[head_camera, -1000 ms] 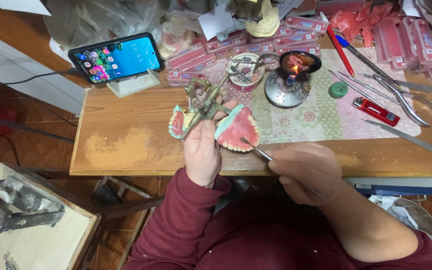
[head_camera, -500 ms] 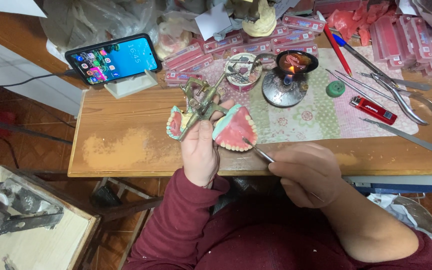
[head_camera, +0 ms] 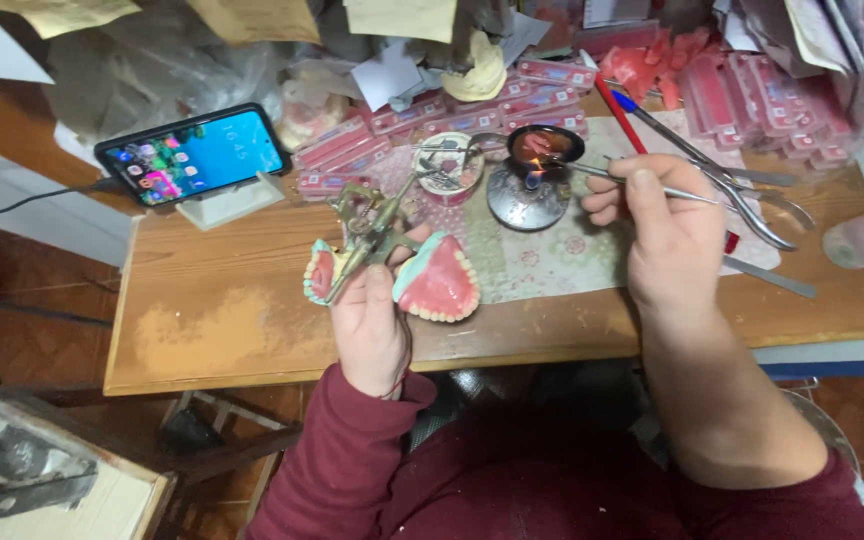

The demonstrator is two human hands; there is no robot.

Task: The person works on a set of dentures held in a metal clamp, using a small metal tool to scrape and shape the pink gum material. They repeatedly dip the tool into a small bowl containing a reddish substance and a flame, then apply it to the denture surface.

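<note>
My left hand [head_camera: 372, 320] grips a metal articulator [head_camera: 367, 225] that carries two pink wax dentures: an opened one with a row of teeth [head_camera: 439, 280] to the right and a smaller one [head_camera: 320, 272] to the left. My right hand [head_camera: 667, 235] holds a thin metal wax tool [head_camera: 602, 174], and its tip reaches into the small burner [head_camera: 537, 170], where a flame burns under a dark cup.
A phone [head_camera: 192, 153] leans on a white stand at the back left of the wooden table [head_camera: 212, 320]. Pliers [head_camera: 752, 205], a red pen [head_camera: 612, 115], a small round tin [head_camera: 449, 165] and several pink tooth strips [head_camera: 432, 125] crowd the back. A patterned mat [head_camera: 552, 255] lies under the burner.
My right hand has risen from the table's front edge and carried the tool back to the burner flame. The left hand still holds the articulator in about the same place.
</note>
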